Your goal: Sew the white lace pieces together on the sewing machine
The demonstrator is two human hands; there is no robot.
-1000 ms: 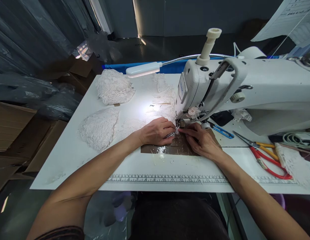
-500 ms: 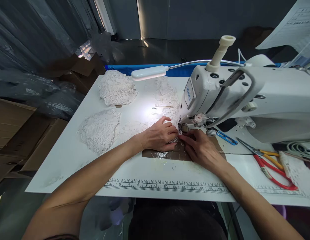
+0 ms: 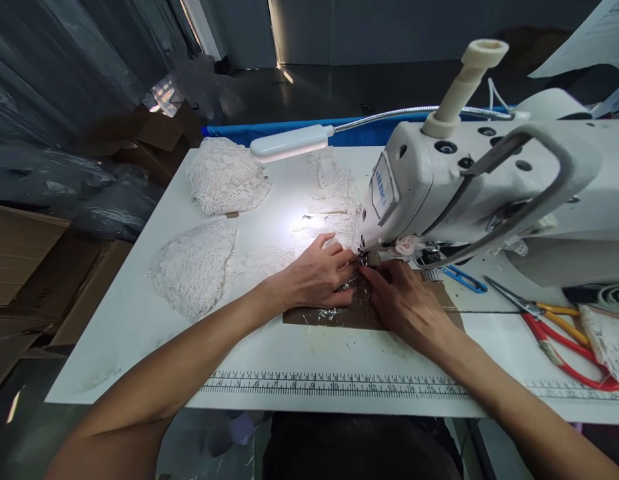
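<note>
My left hand [image 3: 322, 272] lies left of the presser foot on the sewing machine [image 3: 414, 180], fingers bent and gathered on white lace [image 3: 334, 190]. The lace stretches away behind that hand across the tabletop. On the other side of the needle area, my right hand [image 3: 404, 297] is closed, its thumb and forefinger pinching close to the foot. Only a sliver of the lace edge shows between the hands; the rest is hidden by fingers. Beneath both hands is a brown sheet [image 3: 334, 318] with bits of thread on it.
Two white lace bundles [image 3: 226, 175] sit on the left of the table [image 3: 124, 320]. A lamp [image 3: 289, 143] hangs over the lace. Right of my hand are a blue thread snipper [image 3: 465, 279] and red-and-orange-handled scissors [image 3: 564, 347]. A printed ruler [image 3: 334, 385] follows the front edge.
The camera view has shifted, so the machine appears larger and further right. Both hands stay at the presser foot with little visible movement.
</note>
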